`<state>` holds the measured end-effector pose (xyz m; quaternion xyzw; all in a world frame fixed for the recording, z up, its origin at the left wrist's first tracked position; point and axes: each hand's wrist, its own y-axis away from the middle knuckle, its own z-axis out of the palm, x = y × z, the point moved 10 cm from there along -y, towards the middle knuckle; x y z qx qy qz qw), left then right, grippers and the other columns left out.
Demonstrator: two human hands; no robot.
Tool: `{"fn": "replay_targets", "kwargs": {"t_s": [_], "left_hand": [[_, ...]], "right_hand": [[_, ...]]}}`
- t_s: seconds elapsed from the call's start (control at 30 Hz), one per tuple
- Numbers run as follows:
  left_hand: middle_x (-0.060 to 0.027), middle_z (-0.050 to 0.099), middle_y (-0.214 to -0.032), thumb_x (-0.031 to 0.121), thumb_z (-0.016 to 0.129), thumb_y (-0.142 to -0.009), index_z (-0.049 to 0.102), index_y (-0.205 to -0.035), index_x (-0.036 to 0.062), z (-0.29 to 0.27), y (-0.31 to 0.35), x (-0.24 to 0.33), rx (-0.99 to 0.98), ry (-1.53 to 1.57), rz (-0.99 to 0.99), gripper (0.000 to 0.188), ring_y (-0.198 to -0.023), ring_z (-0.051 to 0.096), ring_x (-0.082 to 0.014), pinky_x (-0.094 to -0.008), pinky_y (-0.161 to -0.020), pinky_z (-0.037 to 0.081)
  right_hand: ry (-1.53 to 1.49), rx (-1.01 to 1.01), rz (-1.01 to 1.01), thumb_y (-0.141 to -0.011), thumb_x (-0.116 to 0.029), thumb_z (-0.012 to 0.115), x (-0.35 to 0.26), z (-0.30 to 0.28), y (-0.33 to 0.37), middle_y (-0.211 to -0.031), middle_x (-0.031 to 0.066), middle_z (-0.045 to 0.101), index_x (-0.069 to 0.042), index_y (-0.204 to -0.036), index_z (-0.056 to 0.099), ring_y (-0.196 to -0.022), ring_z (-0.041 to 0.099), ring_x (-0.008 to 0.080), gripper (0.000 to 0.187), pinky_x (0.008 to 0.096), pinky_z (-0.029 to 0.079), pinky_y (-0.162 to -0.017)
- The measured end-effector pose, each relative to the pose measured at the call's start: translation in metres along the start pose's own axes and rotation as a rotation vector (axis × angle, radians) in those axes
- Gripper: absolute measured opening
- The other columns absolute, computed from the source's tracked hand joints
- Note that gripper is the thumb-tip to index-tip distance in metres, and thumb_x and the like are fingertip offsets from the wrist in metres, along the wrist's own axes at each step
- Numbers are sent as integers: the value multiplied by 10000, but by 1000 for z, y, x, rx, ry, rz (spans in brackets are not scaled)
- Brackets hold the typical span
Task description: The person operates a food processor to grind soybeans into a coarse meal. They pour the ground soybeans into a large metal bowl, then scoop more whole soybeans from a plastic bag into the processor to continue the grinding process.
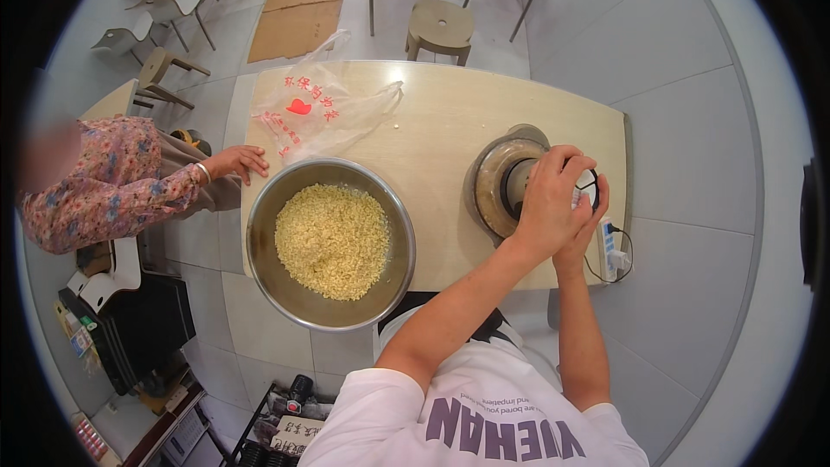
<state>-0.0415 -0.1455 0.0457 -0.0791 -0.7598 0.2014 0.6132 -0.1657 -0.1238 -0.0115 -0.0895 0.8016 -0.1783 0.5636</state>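
An electric food chopper [494, 186] with a see-through bowl and a dark top stands on the right part of the table. My left hand [553, 199] is closed over its dark motor head, fingers curled across the top. From the right, my right hand [591, 223] wraps the same motor head, partly hidden behind the left. What lies inside the chopper's bowl is hard to make out. To the left, a large steel bowl [259, 246] sits at the table's near edge, holding a heap of finely chopped pale yellow bits [333, 242].
A crumpled clear plastic bag [346, 112] with red print lies at the table's far left. Another person's hand [240, 162] rests on the left edge. A power strip [612, 251] with a cord lies along the right edge, near the wall.
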Motion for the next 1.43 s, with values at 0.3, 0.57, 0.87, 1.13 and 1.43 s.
{"fn": "replay_targets", "kwargs": {"t_s": [0.3, 0.57, 0.87, 1.13, 1.43], "left_hand": [[-147, 540, -1210, 55, 664, -708, 577, -1181, 61, 0, 0, 2, -16, -18, -10, 481, -1101, 546, -341, -440, -950, 418], [-142, 501, -1359, 141, 641, -894, 487, -1329, 31, -35, -3, -1, 35, 71, -69, 474, -1265, 480, -294, -405, -1102, 351], [-151, 574, -1187, 74, 575, -899, 552, -1218, -5, -113, 103, -165, 227, -134, -598, 329, -1048, 603, -256, -356, -893, 515], [-184, 585, -1039, 94, 656, -830, 533, -1152, 0, -64, 137, -182, 77, -371, -399, 357, -931, 614, -322, -428, -815, 514], [-126, 621, -737, 191, 684, -895, 448, -999, 53, -55, 155, -202, 32, -222, -724, 293, -661, 667, -256, -403, -607, 523]], "right_hand": [[-25, -4, 24, -900, -202, 635, 1, -1, -2, -1507, 193, 309, -22, -1510, 194, -1372, 370, 316, 774, 418, 298, -1128], [-301, -16, 172, -774, -104, 731, -4, 8, -1, -1520, 178, 310, -67, -1528, 186, -1384, 365, 305, 931, 409, 314, -1138], [-90, 183, 396, -755, -188, 847, 4, -16, 32, -1356, 183, 431, 14, -1384, 355, -1275, 438, 273, 824, 405, 384, -1071], [-113, 165, 412, -721, -182, 853, 35, -18, 40, -1236, 160, 482, 23, -1284, 420, -1122, 516, 246, 739, 380, 460, -960], [-98, 141, 318, -731, -53, 786, 31, -15, 49, -1310, 165, 446, 1, -1350, 389, -1225, 475, 273, 737, 403, 427, -1035]]}}
